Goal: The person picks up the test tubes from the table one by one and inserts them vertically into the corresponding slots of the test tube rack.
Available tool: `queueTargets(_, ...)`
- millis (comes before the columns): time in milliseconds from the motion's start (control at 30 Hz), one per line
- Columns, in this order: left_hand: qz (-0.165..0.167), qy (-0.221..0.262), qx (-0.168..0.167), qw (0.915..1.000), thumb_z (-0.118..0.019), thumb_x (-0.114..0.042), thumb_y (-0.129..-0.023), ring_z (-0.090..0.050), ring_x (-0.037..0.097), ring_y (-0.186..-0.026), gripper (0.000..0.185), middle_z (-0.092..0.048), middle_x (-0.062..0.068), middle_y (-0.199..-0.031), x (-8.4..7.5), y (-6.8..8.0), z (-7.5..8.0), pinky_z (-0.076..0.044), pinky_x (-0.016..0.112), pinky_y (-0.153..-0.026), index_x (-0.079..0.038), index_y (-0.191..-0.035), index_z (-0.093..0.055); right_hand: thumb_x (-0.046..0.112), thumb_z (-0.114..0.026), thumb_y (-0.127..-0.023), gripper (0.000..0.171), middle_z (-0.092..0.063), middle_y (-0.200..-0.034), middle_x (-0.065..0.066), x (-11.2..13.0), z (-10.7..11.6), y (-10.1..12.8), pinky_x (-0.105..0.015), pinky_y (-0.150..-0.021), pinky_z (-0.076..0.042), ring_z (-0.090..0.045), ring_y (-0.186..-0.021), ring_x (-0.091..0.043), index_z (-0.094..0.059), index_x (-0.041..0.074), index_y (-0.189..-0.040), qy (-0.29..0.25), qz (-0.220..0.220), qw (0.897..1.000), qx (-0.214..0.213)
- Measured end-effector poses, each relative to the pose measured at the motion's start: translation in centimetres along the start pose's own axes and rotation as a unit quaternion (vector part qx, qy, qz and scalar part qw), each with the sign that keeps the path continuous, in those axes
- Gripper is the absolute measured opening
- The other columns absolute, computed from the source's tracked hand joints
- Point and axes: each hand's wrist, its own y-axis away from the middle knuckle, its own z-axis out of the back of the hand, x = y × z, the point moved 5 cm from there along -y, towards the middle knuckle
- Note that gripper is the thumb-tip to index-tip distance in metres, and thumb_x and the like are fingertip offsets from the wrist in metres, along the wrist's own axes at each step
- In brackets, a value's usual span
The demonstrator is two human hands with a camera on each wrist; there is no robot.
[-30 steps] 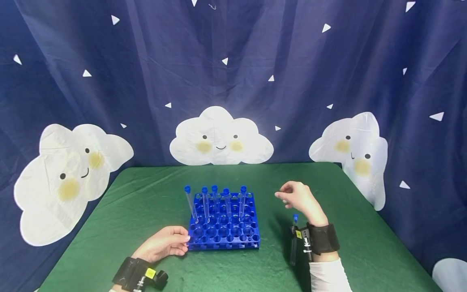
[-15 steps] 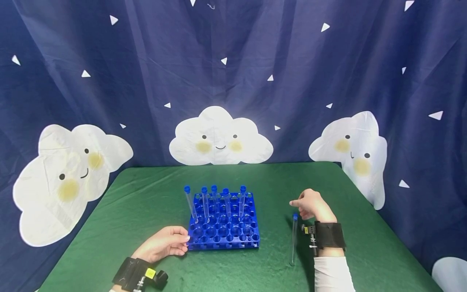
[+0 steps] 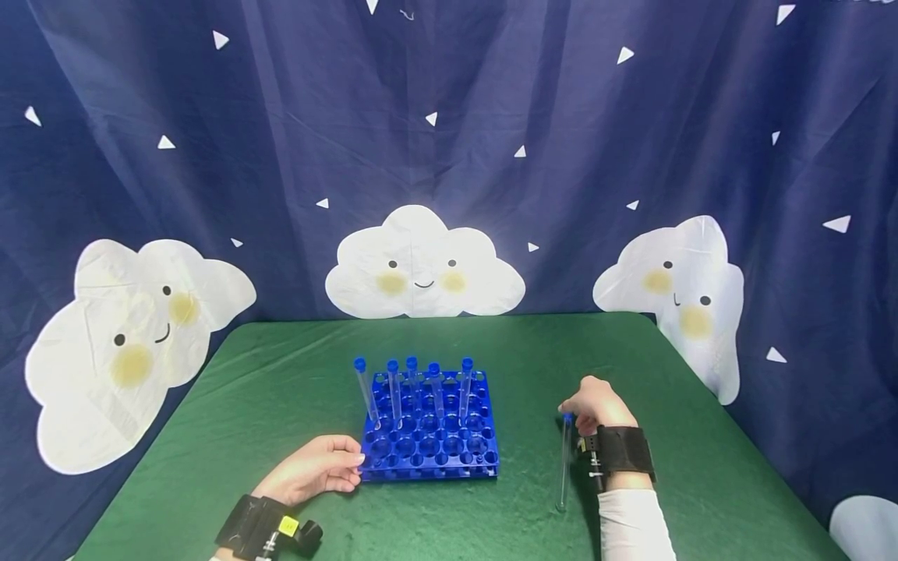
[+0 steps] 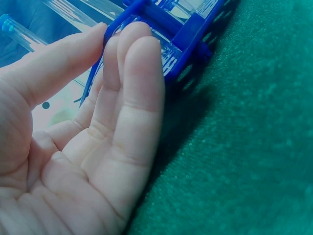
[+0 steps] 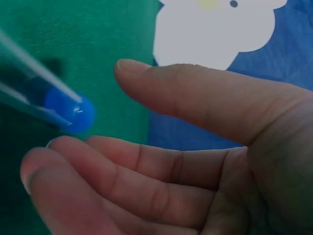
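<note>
A blue tube rack [image 3: 429, 436] stands on the green table [image 3: 281, 389], with several clear blue-capped tubes [image 3: 396, 389] upright in its back rows. My left hand [image 3: 344, 466] lies flat beside the rack's front left corner, its straight fingers [image 4: 137, 73] touching the rack [image 4: 190, 44]. To the right of the rack, one more clear tube [image 3: 563, 467] lies on the cloth. My right hand [image 3: 571, 409] hovers at its blue cap [image 5: 73, 113]. The thumb [image 5: 195, 93] and the loosely curled fingers are spread around the cap, and no contact shows.
A dark blue curtain with white cloud faces [image 3: 424, 265] hangs behind the table. Black wrist straps [image 3: 620, 452] sit on both arms. Bare green cloth lies left of the rack and along the far edge.
My right hand has come down and back from a raised spot beside the rack to the lying tube's cap end. The left hand and the rack have not moved.
</note>
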Motion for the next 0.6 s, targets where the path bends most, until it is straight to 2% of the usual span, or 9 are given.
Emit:
queueTargets(233, 0.001, 0.0, -0.001, 1.0, -0.059, -0.011, -0.095, -0.067, 0.008, -0.074, 0.005, -0.069, -0.004, -0.082, 0.04, -0.03, 0.06, -0.059, 0.026, -0.073, -0.016, -0.094, -0.06, 0.013, -0.072, -0.083, 0.03, -0.065, -0.061, -0.015, -0.31, -0.79, -0.48, -0.033, -0.052, -0.058, -0.065, -0.05, -0.02, -0.061, -0.012, -0.097, 0.02, 0.002, 1.0, 0.0)
queueTargets(467, 0.002, 0.002, 0.001, 1.0, -0.059, -0.011, -0.095, -0.067, 0.007, -0.074, 0.006, -0.069, -0.004, -0.082, 0.12, -0.09, 0.07, -0.059, 0.025, -0.073, -0.016, -0.093, -0.061, 0.008, -0.069, -0.083, 0.03, -0.065, -0.062, -0.016, -0.51, -0.97, -0.63, -0.035, -0.053, -0.059, -0.066, -0.051, -0.022, -0.061, -0.015, -0.102, 0.005, 0.009, 1.0, -0.003)
queueTargets(600, 0.001, 0.003, 0.001, 1.0, -0.059, -0.01, -0.095, -0.068, 0.007, -0.074, 0.006, -0.069, -0.004, -0.082, 0.12, -0.09, 0.08, -0.059, 0.025, -0.073, -0.016, -0.093, -0.061, 0.008, -0.067, -0.084, 0.024, -0.062, -0.056, -0.01, -0.3, -0.81, -0.58, -0.034, -0.05, -0.056, -0.064, -0.049, -0.02, -0.062, -0.012, -0.096, -0.005, 0.005, 1.0, -0.001)
